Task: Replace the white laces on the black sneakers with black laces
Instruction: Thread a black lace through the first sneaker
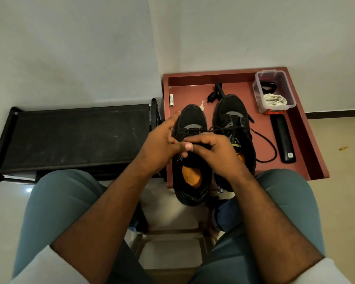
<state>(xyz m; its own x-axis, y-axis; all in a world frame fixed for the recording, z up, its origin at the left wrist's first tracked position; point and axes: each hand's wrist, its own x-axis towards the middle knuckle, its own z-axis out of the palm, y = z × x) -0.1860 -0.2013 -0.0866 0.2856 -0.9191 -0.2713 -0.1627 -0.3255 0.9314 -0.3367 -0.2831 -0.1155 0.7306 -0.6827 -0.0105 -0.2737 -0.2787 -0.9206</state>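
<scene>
Two black sneakers stand side by side on a red-brown table [307,140]. The left sneaker [191,121] has an orange insole and black lacing under my hands. The right sneaker [232,111] carries a loose black lace [272,148] that trails onto the table to its right. My left hand [162,142] rests against the left sneaker's side, thumb tip meeting my right hand. My right hand [215,152] is curled over the left sneaker's tongue area, pinching the black lace there. White laces [275,100] lie bundled in a clear plastic box [259,89].
A black remote [283,138] lies right of the sneakers. A white battery [171,100], a small key and a black clip sit near the table's back. A black rack [78,138] stands to the left. My knees frame a stool below.
</scene>
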